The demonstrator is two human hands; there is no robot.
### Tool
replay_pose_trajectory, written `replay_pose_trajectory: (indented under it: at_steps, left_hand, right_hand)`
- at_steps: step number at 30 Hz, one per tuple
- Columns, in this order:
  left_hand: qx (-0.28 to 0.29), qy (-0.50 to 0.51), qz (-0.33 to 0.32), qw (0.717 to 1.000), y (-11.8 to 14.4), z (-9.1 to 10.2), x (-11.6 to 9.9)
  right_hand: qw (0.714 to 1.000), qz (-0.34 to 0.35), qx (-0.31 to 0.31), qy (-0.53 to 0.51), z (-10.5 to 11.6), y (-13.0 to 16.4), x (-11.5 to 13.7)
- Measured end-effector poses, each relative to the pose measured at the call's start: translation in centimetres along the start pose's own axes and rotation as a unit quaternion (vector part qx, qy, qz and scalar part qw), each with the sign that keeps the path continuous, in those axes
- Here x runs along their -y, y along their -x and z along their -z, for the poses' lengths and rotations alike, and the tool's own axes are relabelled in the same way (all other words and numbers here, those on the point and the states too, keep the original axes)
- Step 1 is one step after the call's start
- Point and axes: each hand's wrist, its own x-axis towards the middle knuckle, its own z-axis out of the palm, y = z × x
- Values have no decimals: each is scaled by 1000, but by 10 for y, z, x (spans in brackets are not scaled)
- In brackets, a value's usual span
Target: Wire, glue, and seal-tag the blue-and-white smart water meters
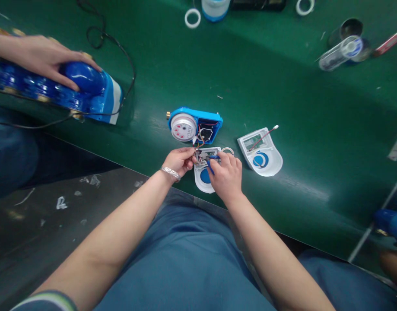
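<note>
At the far left, another person's hand rests on a row of blue meter bodies lying on the green worktop, well apart from the wearer's hands. Near the middle, an open blue meter lies face up, its dial to the left and its wiring bay to the right; thin wires run from that bay down to the hands just below it. The left hand, a bracelet at its wrist, comes in from the lower left with the forearm stretched forward, and its grip is pinched together on the wire ends. Just beside it, the right hand arches knuckles-up over a white cover with a blue spot lying flat at the near edge of the worktop; its grip is closed on a small blue-handled tool whose tip meets the wires at the left fingertips. To the right, a second white cover lies alone, a red lead trailing from it.
</note>
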Motion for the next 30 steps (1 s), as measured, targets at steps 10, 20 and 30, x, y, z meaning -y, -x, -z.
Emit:
replay_pose_trajectory:
  at_steps: [10,20,30]
  left_hand:
    - [-2,49,20,999,0,1,0]
    - [9,52,26,998,-2,2,-2]
    - [14,55,47,997,-6,8,-1]
  right_hand:
    - [1000,-1,4,-12,0,1,1]
    - [1000,-8,4,-22,-2,0,4]
    - [998,3,60,-21,4,-5,6]
